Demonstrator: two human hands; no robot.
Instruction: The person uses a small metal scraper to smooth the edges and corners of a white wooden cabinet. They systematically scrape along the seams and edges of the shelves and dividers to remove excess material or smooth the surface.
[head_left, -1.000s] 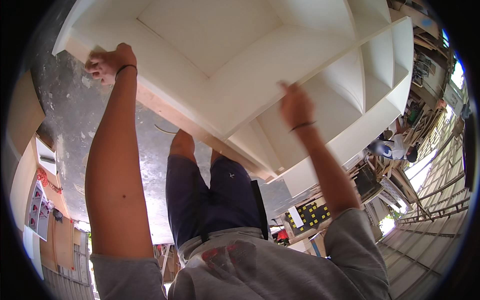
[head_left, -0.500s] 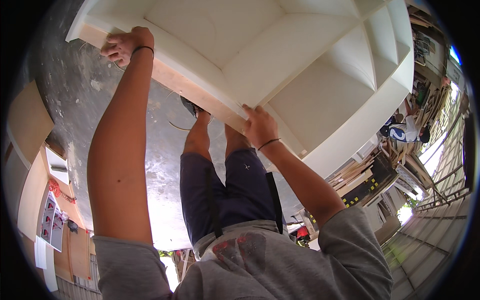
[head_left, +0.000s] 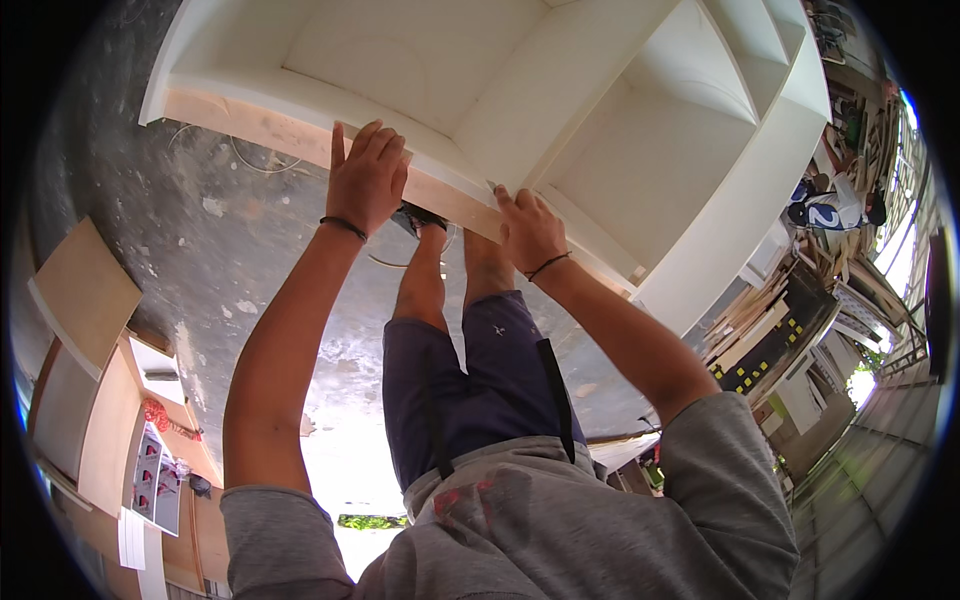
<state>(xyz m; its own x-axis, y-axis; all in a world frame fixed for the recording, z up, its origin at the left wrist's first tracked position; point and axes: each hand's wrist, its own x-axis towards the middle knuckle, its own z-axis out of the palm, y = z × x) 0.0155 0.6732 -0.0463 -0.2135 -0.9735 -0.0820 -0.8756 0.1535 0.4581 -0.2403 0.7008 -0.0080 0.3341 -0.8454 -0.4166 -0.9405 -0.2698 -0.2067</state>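
A large white cabinet (head_left: 590, 150) with open compartments lies in front of me, a bare pale wood strip (head_left: 250, 118) running along its near edge. My left hand (head_left: 367, 178) rests on this edge left of the middle, its fingers stretched out over the strip and the white lip. Farther right on the same edge is my right hand (head_left: 532, 232), with its fingers bent and closed. A small thin greyish bit shows at its index fingertip, too little to name. Its palm and thumb are mostly hidden.
Under the cabinet edge, a thin cord (head_left: 262, 168) lies curled on the stained grey floor (head_left: 215, 250). Wood panels (head_left: 85, 275) stand at the left. Stacked timber (head_left: 750, 325) lies at the right, and a person in a white shirt (head_left: 835, 212) is beyond it.
My left hand has slid right along the edge from near its left end, and its fingers have straightened. My right hand stays at about the same spot on the edge. The view has shifted slightly.
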